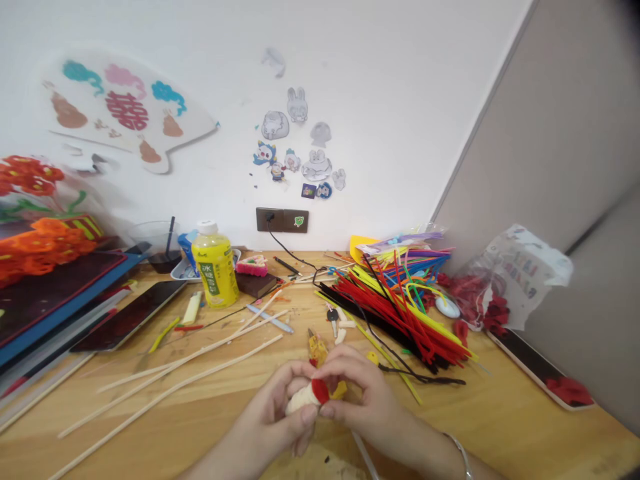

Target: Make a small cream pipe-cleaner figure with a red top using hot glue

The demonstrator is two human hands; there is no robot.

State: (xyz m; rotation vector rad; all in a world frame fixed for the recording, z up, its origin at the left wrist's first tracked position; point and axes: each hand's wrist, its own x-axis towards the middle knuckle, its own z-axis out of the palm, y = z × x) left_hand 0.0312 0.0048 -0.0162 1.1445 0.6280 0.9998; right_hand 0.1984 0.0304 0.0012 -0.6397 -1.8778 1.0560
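Observation:
Near the front of the table, my left hand (275, 410) is closed around a small fuzzy craft piece (301, 397), cream-coloured with a red end, which looks wound from pipe cleaners. The thumb and fingers of my right hand (365, 393) pinch it at the red end (320, 391). A yellow bit (339, 389) shows between the right fingers; whether it is joined to the piece I cannot tell. Just beyond my fingers lies a yellow patterned item with a dark tip (317, 345). My fingers hide part of the craft piece.
Loose cream pipe cleaners (175, 387) lie across the left. A big pile of coloured pipe cleaners (400, 303) is at right, beside a plastic bag (520, 273). A yellow drink bottle (216, 267), a dark tablet (133, 317), keys (333, 319) and a phone (530, 367) surround the work.

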